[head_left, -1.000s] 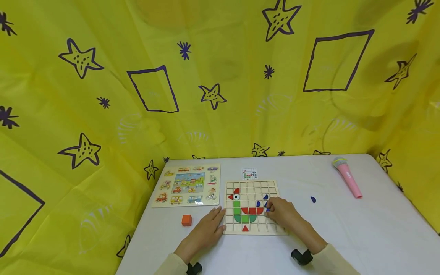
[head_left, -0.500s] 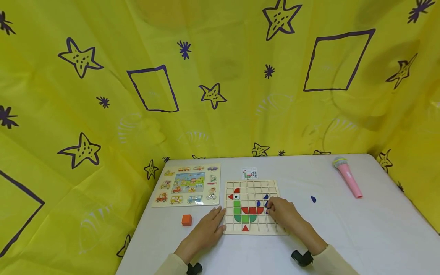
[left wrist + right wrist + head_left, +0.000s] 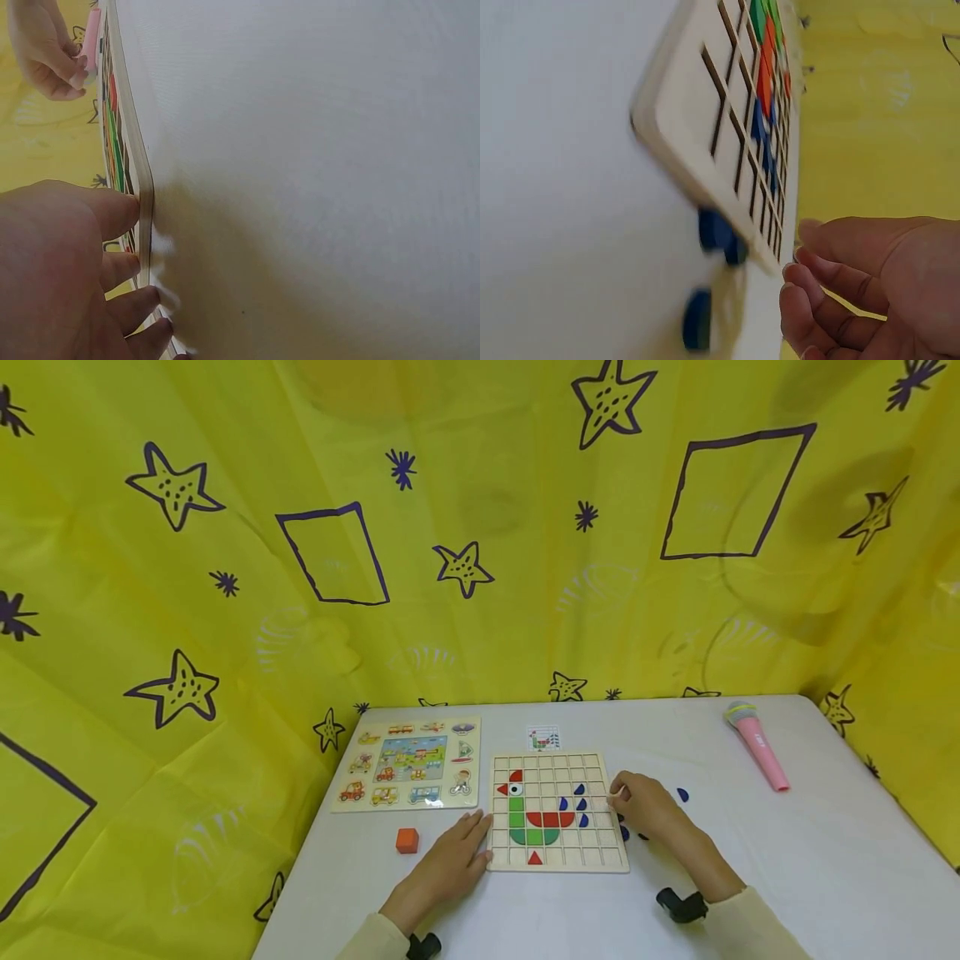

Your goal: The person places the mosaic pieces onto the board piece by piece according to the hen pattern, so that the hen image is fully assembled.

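Observation:
A wooden grid board (image 3: 555, 852) carries a bird-like figure of coloured pieces: red triangles, green squares (image 3: 517, 805) and a red row (image 3: 551, 820). Several blue half-circles (image 3: 583, 820) sit in its cells at the figure's right. My left hand (image 3: 456, 857) rests at the board's left edge, fingers extended; in the left wrist view its fingertips touch the rim. Just off the right edge, my right hand (image 3: 648, 808) hovers with fingers loosely bent. Nothing shows between its fingertips in the right wrist view. Below it, loose blue half-circles (image 3: 697, 320) lie beside the board, partly hidden in the head view.
A small pattern card (image 3: 543, 738) lies behind the board. To the left are a vehicle picture puzzle (image 3: 411, 763) and an orange cube (image 3: 407, 841). Another blue half-circle (image 3: 682, 794) and a pink toy microphone (image 3: 759, 747) lie to the right. A yellow curtain (image 3: 480, 643) surrounds the table.
My right hand has left the blue half-circles on the board and moved right, past its edge. The lowest blue half-circle of the column now shows uncovered. My left hand stays put.

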Action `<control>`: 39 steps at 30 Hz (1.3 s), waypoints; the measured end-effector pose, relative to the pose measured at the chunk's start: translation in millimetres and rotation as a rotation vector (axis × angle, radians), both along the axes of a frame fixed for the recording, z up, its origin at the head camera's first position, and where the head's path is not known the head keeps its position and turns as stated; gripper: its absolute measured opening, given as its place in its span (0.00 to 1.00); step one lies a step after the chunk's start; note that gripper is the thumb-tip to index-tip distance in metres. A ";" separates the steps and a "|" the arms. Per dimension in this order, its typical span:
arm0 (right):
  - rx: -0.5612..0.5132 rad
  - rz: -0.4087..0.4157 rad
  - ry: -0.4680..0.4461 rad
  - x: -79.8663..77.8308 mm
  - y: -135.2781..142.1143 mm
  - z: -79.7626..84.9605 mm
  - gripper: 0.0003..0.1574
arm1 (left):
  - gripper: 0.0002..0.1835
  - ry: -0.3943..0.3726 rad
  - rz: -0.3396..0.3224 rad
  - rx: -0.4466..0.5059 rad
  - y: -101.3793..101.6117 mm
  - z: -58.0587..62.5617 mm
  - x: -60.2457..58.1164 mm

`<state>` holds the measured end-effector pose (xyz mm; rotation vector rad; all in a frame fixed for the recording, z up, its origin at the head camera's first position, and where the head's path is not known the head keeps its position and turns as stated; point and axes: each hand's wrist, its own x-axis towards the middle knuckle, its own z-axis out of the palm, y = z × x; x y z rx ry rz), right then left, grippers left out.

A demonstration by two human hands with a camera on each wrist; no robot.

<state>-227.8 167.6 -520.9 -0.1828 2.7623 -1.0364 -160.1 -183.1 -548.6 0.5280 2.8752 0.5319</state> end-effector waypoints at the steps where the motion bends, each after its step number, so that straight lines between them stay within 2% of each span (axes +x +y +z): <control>1: 0.008 -0.007 0.009 -2.3 6.7 1.8 0.09 | 0.33 -0.002 0.001 -0.001 0.3 0.4 0.2; 5: 0.064 -0.039 0.053 -10.2 36.6 5.5 0.12 | 0.33 -0.001 0.001 0.001 1.1 1.3 1.4; 10: 0.153 -0.066 0.102 -12.9 73.4 0.5 0.16 | 0.33 0.002 -0.001 0.001 1.3 1.1 2.1; 15: 0.182 -0.054 0.094 -12.3 94.3 -8.1 0.15 | 0.33 0.004 -0.002 0.003 0.5 0.1 1.3; 21: 0.148 -0.014 0.111 -15.8 96.7 -12.5 0.06 | 0.34 -0.012 0.012 -0.002 0.5 -1.7 0.4; 29: 0.095 -0.039 0.079 -16.0 93.2 -13.3 0.09 | 0.34 -0.018 0.010 -0.014 0.1 -3.5 0.3; 35: 0.108 -0.052 0.104 -15.8 98.9 -12.6 0.11 | 0.34 -0.016 0.010 -0.012 0.1 -2.9 -0.2; 39: 0.118 -0.051 0.084 -16.5 101.0 -14.9 0.10 | 0.34 -0.012 0.007 -0.018 0.6 -3.3 -1.3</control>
